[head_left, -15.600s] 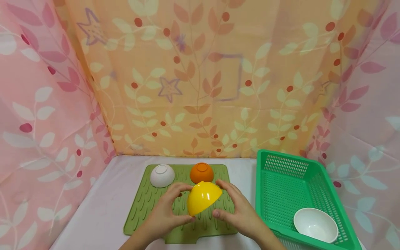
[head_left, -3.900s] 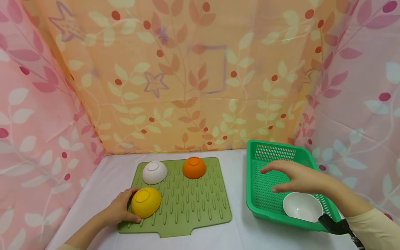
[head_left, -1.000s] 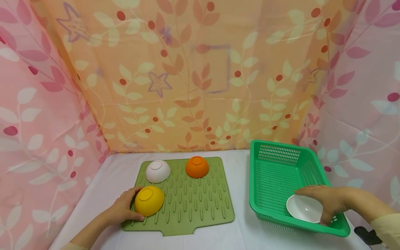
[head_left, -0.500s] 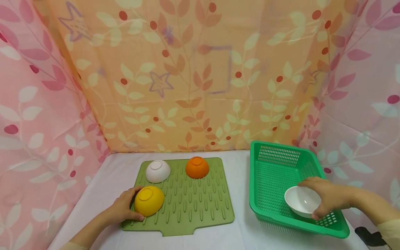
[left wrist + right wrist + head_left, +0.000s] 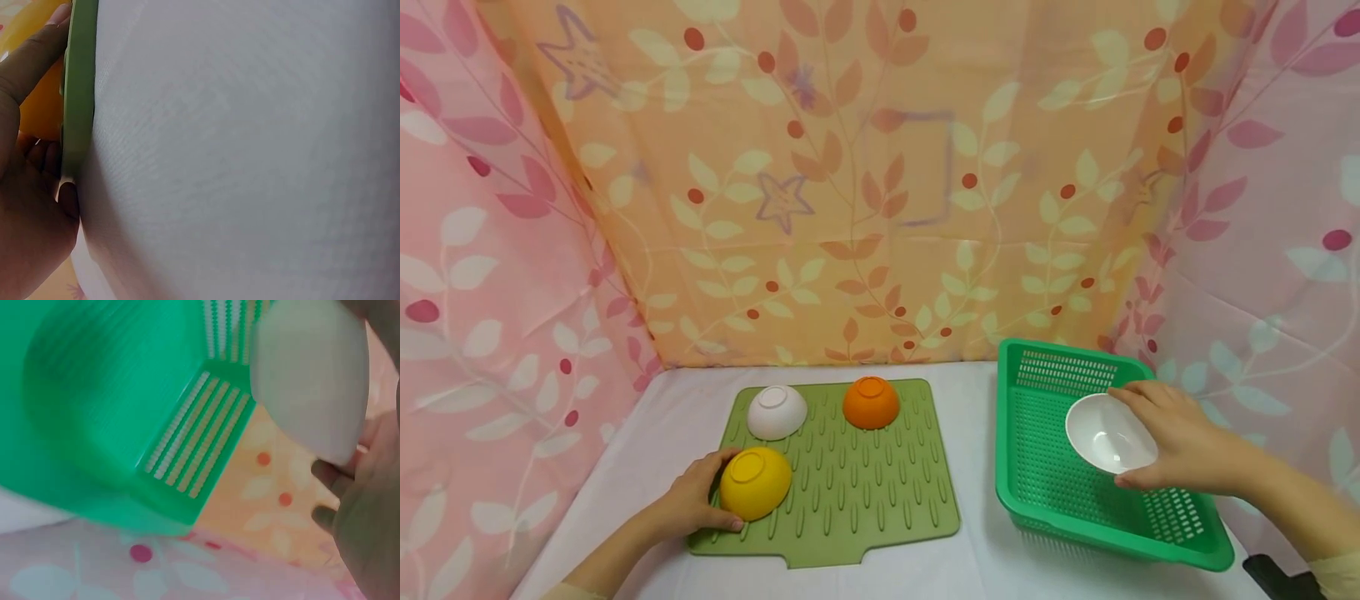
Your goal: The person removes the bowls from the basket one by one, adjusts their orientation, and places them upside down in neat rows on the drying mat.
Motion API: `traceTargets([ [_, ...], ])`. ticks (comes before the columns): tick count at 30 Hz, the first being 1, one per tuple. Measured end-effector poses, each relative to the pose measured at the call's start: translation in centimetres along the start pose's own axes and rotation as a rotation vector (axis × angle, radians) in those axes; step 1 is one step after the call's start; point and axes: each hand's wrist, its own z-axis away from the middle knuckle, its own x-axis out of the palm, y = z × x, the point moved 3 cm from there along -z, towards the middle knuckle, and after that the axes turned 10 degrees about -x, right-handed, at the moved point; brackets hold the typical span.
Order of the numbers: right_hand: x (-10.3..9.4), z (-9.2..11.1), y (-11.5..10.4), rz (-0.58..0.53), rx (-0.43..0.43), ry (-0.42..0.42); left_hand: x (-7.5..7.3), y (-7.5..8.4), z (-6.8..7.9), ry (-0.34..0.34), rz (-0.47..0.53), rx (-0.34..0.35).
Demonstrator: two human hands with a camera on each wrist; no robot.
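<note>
My right hand (image 5: 1180, 437) grips a white bowl (image 5: 1108, 433) by its rim, thumb near me and fingers on the far side. The bowl is held over the green basket (image 5: 1006, 433), tilted with its inside toward the head camera; the right wrist view shows its outer wall (image 5: 312, 375). On the left, my left hand (image 5: 692, 500) curls round the side of an upside-down yellow bowl (image 5: 756, 483) on the green drying mat (image 5: 865, 500). In the left wrist view the fingers lie along the yellow bowl (image 5: 40, 106), close to the mat's edge (image 5: 80, 87).
Toward the back of the mat sit another white bowl (image 5: 777, 412) and an orange bowl (image 5: 871, 404), both upside down. A white cloth (image 5: 977, 500) covers the table. Patterned curtains (image 5: 880, 167) stand behind and at both sides. A black strap piece (image 5: 1277, 579) hangs by the right sleeve.
My right hand has taken hold of the white bowl in the basket and raised it, moving it slightly left. Earlier, the yellow bowl went from both hands to the mat's left front.
</note>
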Motion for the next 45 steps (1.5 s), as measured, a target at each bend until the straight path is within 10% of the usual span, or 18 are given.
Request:
traceTargets([
  [27, 0.7, -4.6, -7.5, -0.137, 0.13, 0.112, 0.4, -0.1, -0.2, 0.007, 0.013, -0.011],
  [45, 4.0, -7.7, -12.0, -0.239, 0.065, 0.111, 0.2, -0.4, -0.1, 0.025, 0.009, -0.001],
])
